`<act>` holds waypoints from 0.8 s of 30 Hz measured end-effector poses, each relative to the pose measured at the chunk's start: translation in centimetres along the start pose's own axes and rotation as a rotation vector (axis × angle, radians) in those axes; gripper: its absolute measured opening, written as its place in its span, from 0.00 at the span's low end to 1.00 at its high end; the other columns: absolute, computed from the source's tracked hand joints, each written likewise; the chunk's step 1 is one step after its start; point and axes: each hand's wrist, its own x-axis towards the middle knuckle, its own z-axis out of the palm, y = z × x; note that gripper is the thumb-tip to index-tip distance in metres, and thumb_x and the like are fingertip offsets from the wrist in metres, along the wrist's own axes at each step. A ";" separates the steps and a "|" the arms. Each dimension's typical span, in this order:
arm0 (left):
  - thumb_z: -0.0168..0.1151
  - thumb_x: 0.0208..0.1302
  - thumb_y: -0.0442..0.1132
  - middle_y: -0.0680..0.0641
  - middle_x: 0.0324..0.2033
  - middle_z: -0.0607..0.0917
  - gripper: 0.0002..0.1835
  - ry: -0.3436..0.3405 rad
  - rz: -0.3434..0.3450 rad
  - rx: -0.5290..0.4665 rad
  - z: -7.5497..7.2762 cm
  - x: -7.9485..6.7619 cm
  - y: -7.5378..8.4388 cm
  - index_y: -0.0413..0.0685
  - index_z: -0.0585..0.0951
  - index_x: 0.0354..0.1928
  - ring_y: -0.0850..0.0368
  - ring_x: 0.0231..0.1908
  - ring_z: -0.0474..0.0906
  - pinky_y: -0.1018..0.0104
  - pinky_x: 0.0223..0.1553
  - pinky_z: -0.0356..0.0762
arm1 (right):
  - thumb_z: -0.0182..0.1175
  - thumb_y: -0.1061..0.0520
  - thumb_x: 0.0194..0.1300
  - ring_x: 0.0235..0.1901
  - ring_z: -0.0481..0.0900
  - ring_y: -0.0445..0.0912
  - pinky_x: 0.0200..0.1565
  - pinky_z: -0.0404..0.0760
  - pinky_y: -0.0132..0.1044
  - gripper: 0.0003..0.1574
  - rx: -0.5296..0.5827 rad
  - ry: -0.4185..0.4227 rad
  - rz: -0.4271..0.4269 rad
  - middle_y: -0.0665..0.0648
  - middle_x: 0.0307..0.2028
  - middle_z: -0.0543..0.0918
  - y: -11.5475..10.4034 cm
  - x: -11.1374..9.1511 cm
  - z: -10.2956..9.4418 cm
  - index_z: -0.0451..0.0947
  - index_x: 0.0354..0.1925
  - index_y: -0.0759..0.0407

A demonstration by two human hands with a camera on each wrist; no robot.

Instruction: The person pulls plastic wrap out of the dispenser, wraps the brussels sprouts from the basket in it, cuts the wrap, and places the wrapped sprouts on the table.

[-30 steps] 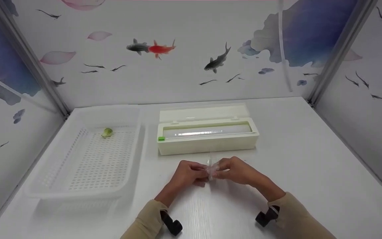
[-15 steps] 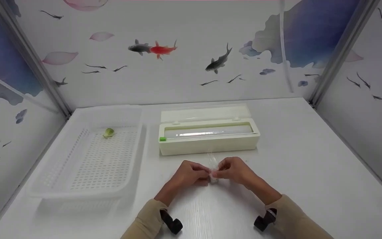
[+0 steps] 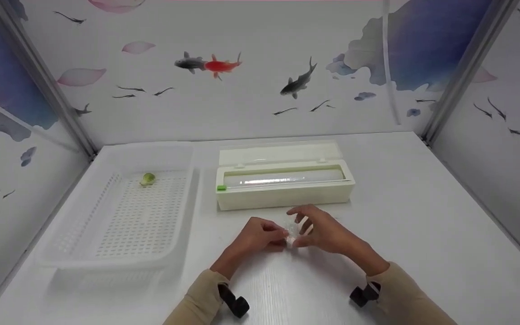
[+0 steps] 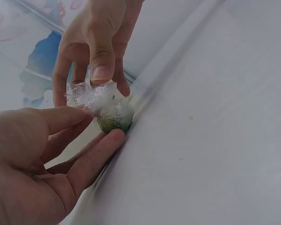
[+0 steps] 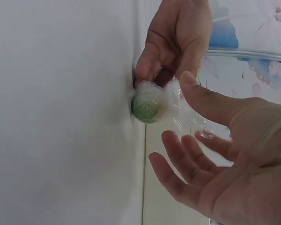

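A round green Brussels sprout (image 5: 146, 108), wrapped in clear cling film (image 4: 91, 96), sits low at the tabletop in front of the wrap box. My left hand (image 3: 257, 237) pinches the gathered film at the sprout's side, thumb and fingers close around it. On the other side, my right hand (image 3: 325, 231) has its fingers spread and bent loosely about the crumpled film tail. Its thumb tip is right at the film in the right wrist view, while the other fingers stand apart from it. Between the hands, the head view shows mostly whitish film.
Behind the hands stands a cream cling film dispenser (image 3: 285, 197), its lid (image 3: 280, 152) raised and a green slider (image 3: 221, 188) at its left end. A white perforated basket (image 3: 106, 261) at left holds another Brussels sprout (image 3: 148, 179). Printed panels enclose the table.
My right hand has let go of the film, its fingers spreading and lifting away. The upright film tail has dropped into a crumpled bunch. My left hand keeps its hold.
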 end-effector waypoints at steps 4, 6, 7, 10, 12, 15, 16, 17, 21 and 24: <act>0.70 0.63 0.36 0.40 0.35 0.90 0.12 0.005 0.008 -0.029 0.0 0.1 -0.1 0.33 0.87 0.42 0.56 0.32 0.88 0.63 0.38 0.89 | 0.75 0.59 0.55 0.41 0.83 0.49 0.41 0.84 0.31 0.25 -0.058 -0.009 -0.089 0.56 0.42 0.84 0.4 0.0 0.0 0.83 0.52 0.61; 0.70 0.63 0.36 0.39 0.37 0.90 0.14 -0.002 0.007 -0.056 -0.1 0.1 -0.1 0.34 0.85 0.47 0.55 0.33 0.88 0.62 0.39 0.90 | 0.75 0.57 0.56 0.39 0.84 0.45 0.39 0.83 0.29 0.20 -0.064 0.001 -0.084 0.53 0.38 0.86 0.6 0.1 0.2 0.86 0.47 0.59; 0.69 0.64 0.35 0.38 0.38 0.90 0.15 -0.008 0.011 -0.065 -0.2 0.1 -0.1 0.35 0.84 0.50 0.54 0.34 0.89 0.61 0.39 0.90 | 0.75 0.57 0.56 0.38 0.83 0.44 0.39 0.83 0.29 0.18 -0.062 0.004 -0.081 0.52 0.37 0.86 0.6 0.1 0.3 0.87 0.46 0.58; 0.68 0.65 0.36 0.38 0.42 0.90 0.18 -0.042 0.002 -0.074 -0.3 -0.1 0.0 0.38 0.83 0.55 0.53 0.37 0.89 0.61 0.40 0.90 | 0.75 0.57 0.56 0.38 0.83 0.42 0.39 0.83 0.29 0.12 -0.063 0.020 -0.092 0.52 0.36 0.86 0.8 0.2 0.5 0.89 0.41 0.56; 0.68 0.65 0.37 0.39 0.43 0.90 0.18 -0.068 0.002 -0.053 -0.4 -0.2 0.0 0.39 0.84 0.55 0.54 0.38 0.89 0.61 0.41 0.89 | 0.75 0.58 0.55 0.38 0.82 0.43 0.39 0.82 0.29 0.09 -0.069 0.034 -0.106 0.52 0.35 0.86 0.9 0.3 0.6 0.89 0.37 0.56; 0.70 0.63 0.39 0.42 0.44 0.90 0.15 -0.090 0.020 0.010 -0.5 -0.3 0.0 0.41 0.87 0.50 0.55 0.39 0.89 0.63 0.43 0.89 | 0.76 0.60 0.53 0.39 0.82 0.43 0.41 0.82 0.30 0.06 -0.089 0.049 -0.114 0.51 0.35 0.86 0.9 0.3 0.7 0.90 0.33 0.55; 0.71 0.62 0.40 0.42 0.44 0.90 0.14 -0.082 0.034 0.042 -0.5 -0.3 0.0 0.42 0.88 0.48 0.57 0.39 0.88 0.65 0.42 0.88 | 0.76 0.61 0.53 0.39 0.82 0.43 0.41 0.82 0.31 0.05 -0.098 0.052 -0.111 0.51 0.34 0.86 0.8 0.3 0.8 0.90 0.32 0.55; 0.72 0.61 0.40 0.43 0.43 0.90 0.13 -0.068 0.048 0.074 -0.5 -0.2 -0.1 0.43 0.89 0.46 0.58 0.38 0.88 0.67 0.42 0.88 | 0.76 0.61 0.52 0.39 0.82 0.43 0.42 0.83 0.32 0.05 -0.106 0.055 -0.108 0.50 0.34 0.86 0.8 0.3 0.8 0.90 0.31 0.54; 0.76 0.57 0.40 0.44 0.39 0.91 0.10 0.006 0.061 0.139 -0.3 0.0 -0.3 0.43 0.91 0.39 0.61 0.35 0.87 0.73 0.39 0.84 | 0.75 0.60 0.54 0.40 0.84 0.47 0.46 0.85 0.41 0.05 -0.126 0.056 -0.090 0.52 0.35 0.88 0.6 0.4 0.9 0.91 0.32 0.55; 0.74 0.58 0.37 0.41 0.36 0.91 0.10 0.025 0.023 0.060 -0.2 -0.1 -0.3 0.38 0.90 0.38 0.58 0.34 0.88 0.69 0.38 0.87 | 0.74 0.59 0.56 0.44 0.86 0.51 0.49 0.85 0.47 0.09 -0.110 0.043 -0.046 0.55 0.40 0.90 0.5 0.6 0.8 0.90 0.38 0.58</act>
